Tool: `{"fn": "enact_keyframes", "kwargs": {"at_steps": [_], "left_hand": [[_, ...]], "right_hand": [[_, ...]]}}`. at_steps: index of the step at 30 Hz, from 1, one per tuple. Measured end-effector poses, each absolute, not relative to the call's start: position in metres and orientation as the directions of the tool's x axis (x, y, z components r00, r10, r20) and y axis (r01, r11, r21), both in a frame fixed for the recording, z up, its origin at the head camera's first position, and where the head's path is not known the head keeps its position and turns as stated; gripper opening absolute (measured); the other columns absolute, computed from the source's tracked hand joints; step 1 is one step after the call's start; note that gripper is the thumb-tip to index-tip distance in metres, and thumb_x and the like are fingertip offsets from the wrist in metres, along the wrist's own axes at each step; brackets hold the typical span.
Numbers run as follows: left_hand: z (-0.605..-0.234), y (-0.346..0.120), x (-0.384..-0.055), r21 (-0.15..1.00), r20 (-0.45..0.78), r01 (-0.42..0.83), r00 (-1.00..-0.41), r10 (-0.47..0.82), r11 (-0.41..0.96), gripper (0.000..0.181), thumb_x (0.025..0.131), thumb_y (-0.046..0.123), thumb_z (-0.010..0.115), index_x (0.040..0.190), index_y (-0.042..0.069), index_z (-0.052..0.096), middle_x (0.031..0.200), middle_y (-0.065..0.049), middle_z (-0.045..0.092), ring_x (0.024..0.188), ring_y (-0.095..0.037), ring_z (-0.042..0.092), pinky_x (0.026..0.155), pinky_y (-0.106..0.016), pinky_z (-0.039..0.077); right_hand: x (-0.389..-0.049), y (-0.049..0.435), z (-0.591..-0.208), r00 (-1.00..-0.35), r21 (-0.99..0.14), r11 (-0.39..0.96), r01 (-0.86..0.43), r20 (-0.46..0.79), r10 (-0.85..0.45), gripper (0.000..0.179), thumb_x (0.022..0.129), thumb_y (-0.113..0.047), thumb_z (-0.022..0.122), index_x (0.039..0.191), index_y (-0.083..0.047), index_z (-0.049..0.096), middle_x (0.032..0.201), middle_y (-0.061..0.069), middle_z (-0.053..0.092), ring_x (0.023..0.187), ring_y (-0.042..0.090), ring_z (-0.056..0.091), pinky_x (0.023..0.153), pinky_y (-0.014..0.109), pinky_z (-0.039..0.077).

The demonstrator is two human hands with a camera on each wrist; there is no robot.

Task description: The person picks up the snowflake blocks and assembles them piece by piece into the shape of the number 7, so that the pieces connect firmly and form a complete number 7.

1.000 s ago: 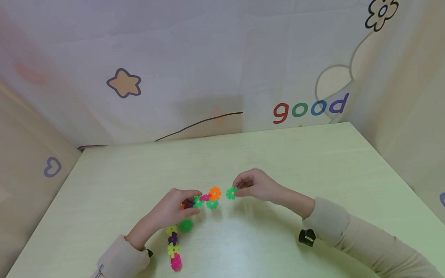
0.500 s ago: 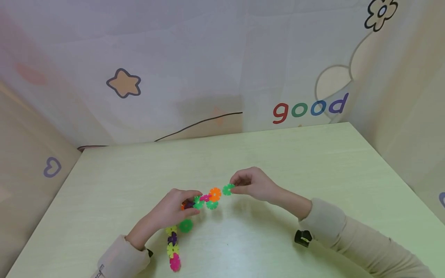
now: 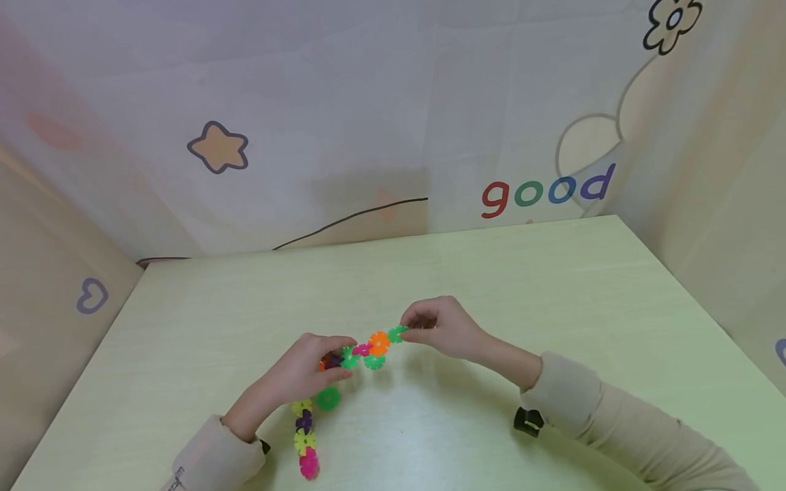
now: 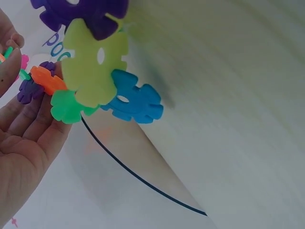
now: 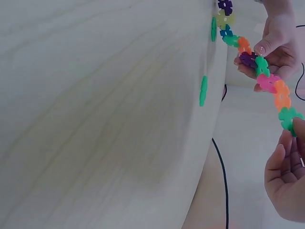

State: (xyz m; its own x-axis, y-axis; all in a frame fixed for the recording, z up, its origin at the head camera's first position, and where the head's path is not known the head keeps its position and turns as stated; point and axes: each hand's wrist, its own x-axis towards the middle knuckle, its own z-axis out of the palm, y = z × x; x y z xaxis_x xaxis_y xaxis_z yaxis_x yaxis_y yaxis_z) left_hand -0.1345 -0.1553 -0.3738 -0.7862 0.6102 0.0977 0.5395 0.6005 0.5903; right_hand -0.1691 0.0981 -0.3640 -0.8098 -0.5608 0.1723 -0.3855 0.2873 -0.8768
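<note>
A chain of flower-shaped interlocking plastic discs runs between the two hands. My left hand [image 3: 301,372] holds the chain around a purple disc [image 5: 248,59] and a green disc [image 5: 261,66]. Beyond its fingers come a pink disc [image 5: 268,83] and an orange disc [image 3: 379,343]. Thumb and fingertips of my right hand [image 3: 447,329] pinch a green disc [image 3: 397,333], whose edge meets the orange one; how deep it sits cannot be told. In the left wrist view, yellow [image 4: 90,67] and blue [image 4: 135,98] discs belong to the chain's other part.
Two loose green discs lie on the pale table [image 3: 522,286], one beneath the orange disc [image 3: 375,362], another green disc [image 3: 329,399] beside the chain. The chain's tail ends in a pink disc [image 3: 310,464] near the front. A printed curtain [image 3: 368,102] stands behind.
My right hand has moved left with its green disc, closing the gap to the chain's orange disc; the green disc has turned slightly. My left hand has stayed in place.
</note>
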Motion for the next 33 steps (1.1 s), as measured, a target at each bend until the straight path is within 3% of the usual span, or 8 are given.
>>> {"fn": "enact_keyframes", "kwargs": {"at_steps": [5,12,21,27,33], "left_hand": [[-0.375,-0.154,-0.136,0.578,0.094,0.541,-0.788,0.609,0.611,0.037,0.078,0.006,0.071,0.112,-0.004,0.059,0.079,0.003,0.06,0.064,-0.008,0.049,0.06,-0.022,0.047],[-0.378,-0.146,-0.138,0.565,0.123,0.56,-0.784,0.608,0.607,0.04,0.081,0.009,0.068,0.118,-0.001,0.055,0.108,-0.007,0.06,0.08,-0.014,0.053,0.071,-0.026,0.049],[-0.376,-0.134,-0.141,0.592,0.19,0.575,-0.781,0.595,0.565,0.018,0.08,0.012,0.07,0.096,0.003,0.064,0.081,0.004,0.057,0.067,-0.009,0.047,0.059,-0.021,0.045],[-0.373,-0.13,-0.14,0.577,0.175,0.594,-0.761,0.625,0.561,0.014,0.082,0.01,0.067,0.092,0.002,0.062,0.082,0.002,0.058,0.069,-0.009,0.049,0.063,-0.021,0.047],[-0.371,-0.128,-0.139,0.545,0.174,0.61,-0.754,0.634,0.576,0.013,0.082,0.01,0.066,0.09,0.002,0.061,0.082,0.001,0.057,0.068,-0.009,0.047,0.062,-0.02,0.045]], "right_hand": [[-0.168,0.096,-0.367,-0.801,-0.862,0.277,-0.425,0.216,-0.558,0.004,0.077,-0.001,0.069,0.08,-0.001,0.067,0.073,0.002,0.063,0.065,0.013,0.056,0.062,0.025,0.05],[-0.165,0.094,-0.371,-0.808,-0.852,0.277,-0.444,0.247,-0.535,0.004,0.077,-0.001,0.07,0.08,-0.002,0.067,0.074,0.002,0.064,0.065,0.012,0.057,0.062,0.024,0.05],[-0.162,0.091,-0.373,-0.802,-0.849,0.259,-0.461,0.274,-0.531,0.004,0.076,-0.001,0.071,0.079,-0.001,0.067,0.074,0.003,0.065,0.065,0.011,0.058,0.062,0.025,0.051],[-0.16,0.092,-0.373,-0.807,-0.85,0.259,-0.458,0.275,-0.523,0.004,0.076,-0.003,0.071,0.078,-0.002,0.068,0.073,0.003,0.065,0.062,0.01,0.057,0.059,0.024,0.05],[-0.16,0.091,-0.373,-0.819,-0.866,0.232,-0.442,0.284,-0.499,0.004,0.074,-0.001,0.072,0.076,0.001,0.069,0.071,0.005,0.066,0.06,0.021,0.059,0.055,0.023,0.049]]}}
